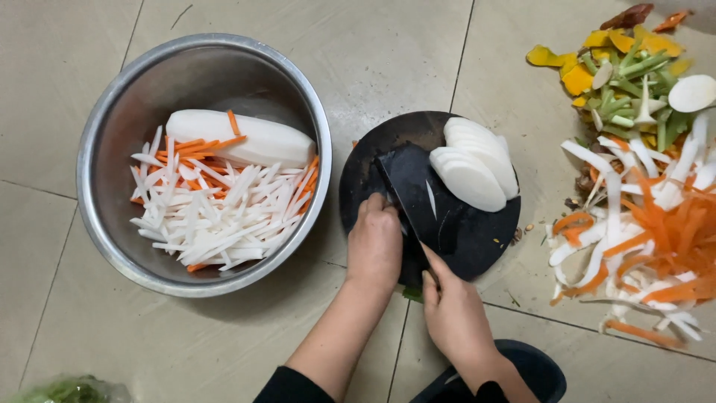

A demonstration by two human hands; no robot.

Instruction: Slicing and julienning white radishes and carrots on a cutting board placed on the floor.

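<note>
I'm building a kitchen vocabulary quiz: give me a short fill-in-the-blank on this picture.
1. The round steel bowl holds white and ____ vegetable sticks.
2. The white radish slices lie on a round ____ cutting board.
3. The right hand grips the dark cleaver by its ____.
4. The vegetable peelings are piled on the tiled ____.

Missing words: orange; black; handle; floor.

Knife: broad dark cleaver blade (412,190), lying almost flat and angled across the middle of the round black chopping board (477,239), its handle end toward the board's near edge.
Radish slices: two overlapping fans of white oval radish slices (473,168), leaning on one another at the board's far right edge.
Board: flat on the pale tiled floor (224,343).
</note>
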